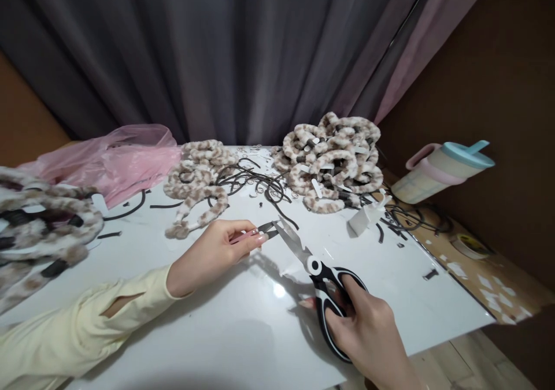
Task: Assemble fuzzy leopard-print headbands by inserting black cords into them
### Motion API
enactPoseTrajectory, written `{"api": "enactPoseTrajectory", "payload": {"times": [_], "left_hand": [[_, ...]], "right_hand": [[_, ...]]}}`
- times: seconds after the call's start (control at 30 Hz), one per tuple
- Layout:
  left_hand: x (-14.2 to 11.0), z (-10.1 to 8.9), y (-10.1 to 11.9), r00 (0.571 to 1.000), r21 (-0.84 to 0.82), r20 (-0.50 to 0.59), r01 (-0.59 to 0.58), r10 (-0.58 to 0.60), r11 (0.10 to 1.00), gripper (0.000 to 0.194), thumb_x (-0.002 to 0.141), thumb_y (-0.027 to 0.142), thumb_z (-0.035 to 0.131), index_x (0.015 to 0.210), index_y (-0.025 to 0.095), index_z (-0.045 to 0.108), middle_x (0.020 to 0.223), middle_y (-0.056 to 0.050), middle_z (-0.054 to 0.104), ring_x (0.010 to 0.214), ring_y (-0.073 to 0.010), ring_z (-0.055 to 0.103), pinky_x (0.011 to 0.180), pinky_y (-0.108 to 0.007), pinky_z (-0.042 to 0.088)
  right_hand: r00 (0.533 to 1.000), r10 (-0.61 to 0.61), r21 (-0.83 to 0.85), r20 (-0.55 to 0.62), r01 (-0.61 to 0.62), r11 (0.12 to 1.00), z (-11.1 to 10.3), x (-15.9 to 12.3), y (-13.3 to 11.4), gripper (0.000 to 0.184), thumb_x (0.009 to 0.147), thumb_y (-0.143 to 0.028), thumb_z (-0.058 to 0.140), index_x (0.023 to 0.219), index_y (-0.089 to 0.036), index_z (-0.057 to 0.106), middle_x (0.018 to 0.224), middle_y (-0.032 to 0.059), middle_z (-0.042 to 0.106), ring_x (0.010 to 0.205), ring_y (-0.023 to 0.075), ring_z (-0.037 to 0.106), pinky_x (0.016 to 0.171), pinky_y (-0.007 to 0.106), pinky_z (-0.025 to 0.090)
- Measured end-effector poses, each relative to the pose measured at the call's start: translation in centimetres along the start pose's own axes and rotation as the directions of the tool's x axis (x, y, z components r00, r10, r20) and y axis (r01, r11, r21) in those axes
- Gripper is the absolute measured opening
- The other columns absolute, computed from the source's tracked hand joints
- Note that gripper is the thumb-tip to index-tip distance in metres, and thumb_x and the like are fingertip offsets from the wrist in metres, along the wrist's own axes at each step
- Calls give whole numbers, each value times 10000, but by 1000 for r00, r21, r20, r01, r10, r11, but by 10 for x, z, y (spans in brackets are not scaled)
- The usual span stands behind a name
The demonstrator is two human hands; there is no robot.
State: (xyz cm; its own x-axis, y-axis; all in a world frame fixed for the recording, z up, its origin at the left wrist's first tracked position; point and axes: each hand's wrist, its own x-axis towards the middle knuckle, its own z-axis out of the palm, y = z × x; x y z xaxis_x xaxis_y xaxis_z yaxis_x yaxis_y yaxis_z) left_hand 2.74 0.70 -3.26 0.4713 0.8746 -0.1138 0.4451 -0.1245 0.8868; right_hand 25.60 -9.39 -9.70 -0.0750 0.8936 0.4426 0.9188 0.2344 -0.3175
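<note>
My left hand (pixel 225 245) is closed around a small pink tool with two dark pointed tips (pixel 265 227), which looks like tweezers. Its fingers hide most of the tool. My right hand (pixel 368 320) has its fingers through the black-and-white handles of a pair of scissors (pixel 323 280). The scissor blades point away and to the left, slightly parted, with their ends close to the dark tips. Whether the two tools touch, I cannot tell. Both are held over the white tabletop (pixel 208 332).
Spotted plush rings stand in a heap (pixel 333 164) at back right, with more plush pieces (pixel 199 188) left of it and a pile (pixel 47 222) far left. Black cords (pixel 260 182) lie between. Also there: a pink plastic bag (pixel 125 159), white charger (pixel 366 216), tumbler (pixel 433 173) and tape roll (pixel 472 245).
</note>
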Motion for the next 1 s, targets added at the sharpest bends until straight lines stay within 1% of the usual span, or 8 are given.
{"api": "enactPoseTrajectory", "payload": {"times": [0.2,0.37,0.53,0.7,0.77,0.87,0.93,1.0], "left_hand": [[0,1,-3,1000,-23,-8,-28,28,999,352,819,432,512,602,157,478,512,63,335,486,-69,279,451,-206,212],[2,5,-7,996,-34,-39,-84,83,996,347,830,408,502,595,153,476,519,62,336,489,-66,289,452,-207,214],[4,10,-17,988,-50,-81,-133,129,990,345,822,391,510,580,151,454,517,63,296,493,-64,260,453,-214,200],[5,18,-24,985,-141,-102,-150,136,979,334,805,382,539,579,151,456,505,67,290,486,-61,247,446,-215,191],[6,21,-27,991,-214,-81,-126,111,969,331,803,390,545,591,150,463,497,69,303,472,-57,255,435,-211,187],[10,26,-34,999,-375,34,-25,41,927,305,792,428,558,681,156,473,508,80,336,437,-45,271,409,-195,188],[13,28,-38,995,-449,94,61,-21,891,320,733,432,633,755,170,451,556,89,366,420,-30,263,390,-180,187],[15,29,-42,993,-452,91,105,-72,886,375,665,395,708,781,179,423,591,97,375,420,-18,255,380,-166,182]], "right_hand": [[999,5,-4,-36,-5,1000,-1,1,-3,316,757,-310,569,679,-243,270,484,-88,330,389,89,305,379,200,317],[1000,0,41,-30,1,999,-2,-2,-2,268,736,-234,538,687,-243,275,483,-92,317,389,91,289,374,195,313],[999,-26,57,-19,27,998,-2,-2,3,222,734,-195,510,708,-239,294,484,-94,309,386,90,280,373,196,307],[999,-31,77,-29,33,997,-2,-1,5,223,723,-179,516,688,-238,303,482,-88,319,386,87,296,373,196,301],[1000,-6,111,-26,9,994,-3,-1,5,235,711,-169,519,679,-237,297,479,-82,343,389,86,328,376,194,304],[998,52,155,-26,-47,987,-4,0,5,216,715,-192,535,671,-231,327,474,-73,380,382,82,345,365,191,303],[993,99,165,-61,-88,982,-5,1,5,227,726,-257,579,662,-223,364,472,-72,388,383,76,329,353,187,295],[985,137,164,-104,-119,979,-5,3,6,280,726,-345,624,648,-214,389,472,-72,382,398,71,311,349,183,292]]}}
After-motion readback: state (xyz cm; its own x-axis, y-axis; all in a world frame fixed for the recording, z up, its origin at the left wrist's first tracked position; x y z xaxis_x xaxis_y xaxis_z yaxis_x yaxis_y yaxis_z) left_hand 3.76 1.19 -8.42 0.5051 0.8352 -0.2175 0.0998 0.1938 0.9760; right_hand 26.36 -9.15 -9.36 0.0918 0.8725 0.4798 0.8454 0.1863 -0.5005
